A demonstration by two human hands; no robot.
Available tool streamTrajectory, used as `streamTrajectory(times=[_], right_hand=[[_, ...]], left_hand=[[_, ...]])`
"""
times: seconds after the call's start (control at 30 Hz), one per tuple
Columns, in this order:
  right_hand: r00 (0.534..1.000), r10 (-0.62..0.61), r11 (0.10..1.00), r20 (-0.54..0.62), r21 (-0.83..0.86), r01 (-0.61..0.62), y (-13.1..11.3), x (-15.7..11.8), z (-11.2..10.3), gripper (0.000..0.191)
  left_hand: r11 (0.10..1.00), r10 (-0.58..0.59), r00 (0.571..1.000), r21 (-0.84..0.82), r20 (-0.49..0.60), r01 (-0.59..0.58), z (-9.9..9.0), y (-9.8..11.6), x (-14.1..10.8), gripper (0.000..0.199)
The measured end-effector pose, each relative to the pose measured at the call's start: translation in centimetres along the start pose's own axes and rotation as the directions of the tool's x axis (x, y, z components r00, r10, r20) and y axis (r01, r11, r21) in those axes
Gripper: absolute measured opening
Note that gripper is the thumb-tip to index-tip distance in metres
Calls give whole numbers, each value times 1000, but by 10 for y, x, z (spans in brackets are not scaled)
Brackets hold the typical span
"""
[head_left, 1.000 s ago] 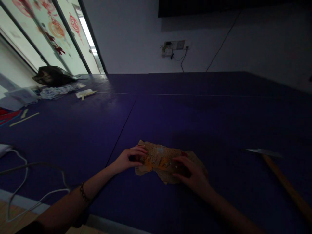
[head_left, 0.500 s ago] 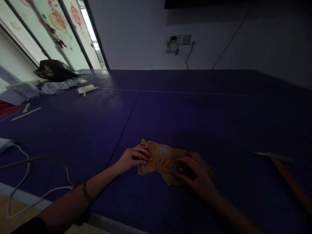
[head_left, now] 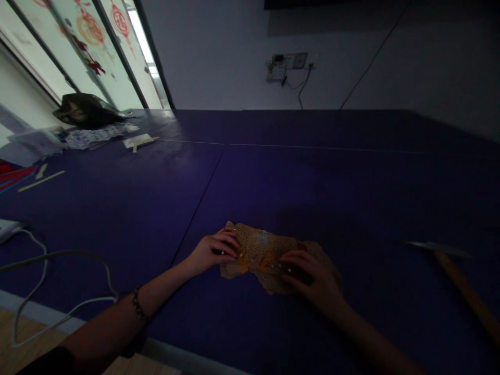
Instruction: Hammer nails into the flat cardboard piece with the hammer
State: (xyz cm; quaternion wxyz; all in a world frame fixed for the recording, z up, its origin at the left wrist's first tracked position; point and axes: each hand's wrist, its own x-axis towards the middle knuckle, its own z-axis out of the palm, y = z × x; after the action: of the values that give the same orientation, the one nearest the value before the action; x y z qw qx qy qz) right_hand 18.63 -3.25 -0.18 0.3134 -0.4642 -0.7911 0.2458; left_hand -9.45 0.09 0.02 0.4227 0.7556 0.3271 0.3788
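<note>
A tan, irregular flat piece dotted with small holes [head_left: 283,245] lies on the dark purple table in front of me. Orange patches and several tiny white specks show along its near middle, and a pale shiny spot is near its far edge. Its exact material is hard to make out in the dim light. My left hand [head_left: 216,249] grips the left end with curled fingers, thumb close to the fingertips. At the right end my right hand [head_left: 312,273] is bent over the piece in the same way, partly covering it and in shadow.
To the right rests a hammer with a wooden handle [head_left: 464,286]. White and grey cables [head_left: 78,252] loop at the left. A black bag [head_left: 88,110], papers [head_left: 96,136] and yellow strips [head_left: 42,180] lie at the far left. Wall sockets [head_left: 291,61] are behind the table.
The view has shifted very slightly. Both hands stay at the two ends of the tan piece, with hardly any visible movement.
</note>
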Motion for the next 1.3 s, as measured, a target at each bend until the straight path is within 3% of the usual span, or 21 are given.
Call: streamTrajectory(times=[0.37, 1.3], right_hand=[[998, -68, 997, -7, -25, 68, 2, -1, 2, 15], [991, -125, 988, -38, -100, 121, 3, -2, 9, 22]], left_hand=[[1000, 8, 995, 14, 95, -10, -9, 3, -2, 19], [996, -74, 997, 47, 13, 73, -5, -6, -5, 18]])
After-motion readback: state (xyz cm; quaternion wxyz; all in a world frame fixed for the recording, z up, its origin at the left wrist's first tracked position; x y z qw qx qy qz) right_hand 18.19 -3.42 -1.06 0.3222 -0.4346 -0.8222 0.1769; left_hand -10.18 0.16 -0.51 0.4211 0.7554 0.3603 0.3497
